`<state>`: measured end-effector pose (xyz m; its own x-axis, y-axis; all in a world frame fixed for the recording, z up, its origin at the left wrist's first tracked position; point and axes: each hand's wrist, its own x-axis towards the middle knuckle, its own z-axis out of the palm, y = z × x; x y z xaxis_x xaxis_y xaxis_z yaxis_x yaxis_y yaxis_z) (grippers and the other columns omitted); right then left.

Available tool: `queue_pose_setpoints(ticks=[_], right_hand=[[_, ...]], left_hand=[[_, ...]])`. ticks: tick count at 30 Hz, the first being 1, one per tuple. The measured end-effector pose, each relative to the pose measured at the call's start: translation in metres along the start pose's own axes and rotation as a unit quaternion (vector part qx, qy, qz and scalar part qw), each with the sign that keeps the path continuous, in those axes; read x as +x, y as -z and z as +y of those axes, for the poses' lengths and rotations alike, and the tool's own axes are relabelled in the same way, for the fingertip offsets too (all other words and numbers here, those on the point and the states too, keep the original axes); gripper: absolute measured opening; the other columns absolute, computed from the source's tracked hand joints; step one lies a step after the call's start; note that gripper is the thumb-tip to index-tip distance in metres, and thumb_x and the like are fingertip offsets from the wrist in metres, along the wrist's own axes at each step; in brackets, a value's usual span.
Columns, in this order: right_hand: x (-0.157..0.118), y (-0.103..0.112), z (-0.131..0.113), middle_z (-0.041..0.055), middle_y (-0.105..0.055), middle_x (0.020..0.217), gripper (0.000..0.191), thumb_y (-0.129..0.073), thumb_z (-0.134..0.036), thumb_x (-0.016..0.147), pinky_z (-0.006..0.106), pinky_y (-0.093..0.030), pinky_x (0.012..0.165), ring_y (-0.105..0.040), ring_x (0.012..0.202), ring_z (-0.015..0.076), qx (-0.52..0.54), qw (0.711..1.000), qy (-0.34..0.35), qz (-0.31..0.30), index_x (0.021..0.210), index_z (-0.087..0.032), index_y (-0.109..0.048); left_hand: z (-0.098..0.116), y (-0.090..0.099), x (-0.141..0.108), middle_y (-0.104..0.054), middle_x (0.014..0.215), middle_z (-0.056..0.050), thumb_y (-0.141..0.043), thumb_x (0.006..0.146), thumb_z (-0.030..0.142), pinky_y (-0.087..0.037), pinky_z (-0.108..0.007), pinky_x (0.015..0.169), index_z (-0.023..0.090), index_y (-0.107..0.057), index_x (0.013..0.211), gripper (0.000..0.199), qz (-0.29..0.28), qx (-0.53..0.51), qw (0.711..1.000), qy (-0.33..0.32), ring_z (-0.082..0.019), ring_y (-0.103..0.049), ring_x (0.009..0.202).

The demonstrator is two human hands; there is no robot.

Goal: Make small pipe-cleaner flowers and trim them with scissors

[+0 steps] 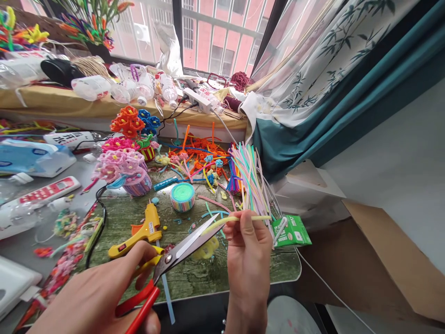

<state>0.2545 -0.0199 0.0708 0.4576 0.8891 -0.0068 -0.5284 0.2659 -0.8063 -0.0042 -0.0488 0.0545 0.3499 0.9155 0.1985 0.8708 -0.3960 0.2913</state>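
Observation:
My left hand (pixel 100 287) is wrapped round the red and yellow handles of a pair of scissors (pixel 189 243), whose blades point up and right, slightly apart. My right hand (pixel 248 246) pinches a pale yellow pipe cleaner (pixel 259 217) between thumb and fingers. The left end of the pipe cleaner lies at the scissor blades near their tips. Beneath the blades, a yellow fuzzy piece (pixel 206 248) rests on the green wood-look table (pixel 281 271).
A yellow glue gun (pixel 139 230), a round striped pot (pixel 182 197) and pink pipe-cleaner flowers (pixel 120 167) stand beyond my left hand. Bundled pastel pipe cleaners (pixel 248 176) and a green packet (pixel 294 231) lie at the right. An open cardboard box (pixel 392 255) stands beside the table.

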Motion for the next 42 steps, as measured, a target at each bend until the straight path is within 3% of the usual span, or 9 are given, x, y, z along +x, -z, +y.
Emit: queue_pose_setpoints(ticks=[4,8,12,17,22,31,38,42], right_hand=[[-0.001,0.000,0.000,0.0041,-0.082,0.066,0.039,-0.098,-0.058,0.086,0.027,-0.061,0.052,-0.076,0.056,0.0175,-0.003,1.000,-0.004,0.006,0.079,-0.020,-0.088],[0.000,-0.001,0.000,0.0038,-0.082,0.065,0.039,-0.099,-0.059,0.085,0.026,-0.061,0.052,-0.076,0.056,0.0177,-0.003,1.000,-0.006,0.007,0.079,-0.021,-0.088],[-0.001,-0.008,-0.004,0.0015,-0.081,0.063,0.036,-0.103,-0.056,0.080,0.023,-0.060,0.051,-0.076,0.054,0.0152,0.022,1.000,-0.005,0.012,0.077,-0.023,-0.089],[-0.005,-0.024,-0.010,-0.0014,-0.080,0.061,0.035,-0.111,-0.052,0.067,0.017,-0.057,0.048,-0.073,0.051,0.0109,0.067,0.996,-0.008,0.064,0.072,-0.025,-0.089],[-0.006,-0.027,-0.011,-0.0012,-0.081,0.062,0.036,-0.112,-0.051,0.064,0.016,-0.061,0.052,-0.074,0.053,0.0106,0.078,0.994,-0.015,0.072,0.071,-0.024,-0.090],[-0.005,-0.026,-0.011,-0.0008,-0.080,0.061,0.034,-0.112,-0.050,0.066,0.017,-0.057,0.047,-0.073,0.051,0.0114,0.071,0.995,-0.008,0.068,0.073,-0.024,-0.090],[-0.003,-0.028,-0.013,-0.0003,-0.080,0.060,0.036,-0.113,-0.050,0.062,0.016,-0.057,0.047,-0.073,0.049,0.0111,0.068,0.995,-0.020,0.076,0.070,-0.024,-0.090],[-0.004,-0.029,-0.015,-0.0005,-0.080,0.060,0.036,-0.114,-0.049,0.059,0.016,-0.058,0.046,-0.073,0.048,0.0110,0.062,0.995,-0.025,0.080,0.069,-0.023,-0.089]], left_hand=[[0.001,-0.003,0.004,-0.070,0.055,0.014,-0.057,0.069,0.036,-0.057,-0.024,0.046,0.045,-0.066,0.102,0.035,-0.026,-0.066,0.997,0.009,-0.021,-0.074,0.044],[0.031,-0.008,0.017,-0.078,0.064,0.010,-0.055,0.085,0.043,-0.056,-0.023,0.046,0.045,-0.071,0.106,0.026,-0.076,-0.135,0.987,0.042,-0.024,-0.087,0.069],[0.051,-0.013,0.024,-0.079,0.065,0.009,-0.056,0.088,0.044,-0.055,-0.022,0.045,0.046,-0.073,0.105,0.024,-0.084,-0.147,0.985,0.046,-0.024,-0.089,0.074],[0.019,-0.011,0.013,-0.075,0.060,0.010,-0.059,0.084,0.042,-0.054,-0.023,0.043,0.045,-0.072,0.101,0.022,-0.053,-0.110,0.992,0.044,-0.024,-0.084,0.060],[-0.009,-0.005,0.003,-0.065,0.051,0.016,-0.060,0.074,0.032,-0.053,-0.022,0.042,0.045,-0.066,0.098,0.028,-0.005,-0.045,0.999,-0.017,-0.018,-0.064,0.034],[-0.012,-0.002,0.000,-0.062,0.046,0.018,-0.060,0.082,0.033,-0.054,-0.018,0.046,0.046,-0.066,0.099,0.022,-0.012,-0.065,0.997,-0.025,-0.016,-0.060,0.031],[-0.013,-0.006,0.004,-0.068,0.051,0.018,-0.066,0.073,0.029,-0.052,-0.017,0.042,0.048,-0.067,0.098,0.031,0.000,-0.073,0.997,-0.032,-0.016,-0.072,0.041],[-0.014,-0.005,0.005,-0.072,0.054,0.017,-0.070,0.075,0.033,-0.053,-0.018,0.041,0.050,-0.070,0.100,0.030,0.004,-0.087,0.995,-0.040,-0.016,-0.074,0.042]])
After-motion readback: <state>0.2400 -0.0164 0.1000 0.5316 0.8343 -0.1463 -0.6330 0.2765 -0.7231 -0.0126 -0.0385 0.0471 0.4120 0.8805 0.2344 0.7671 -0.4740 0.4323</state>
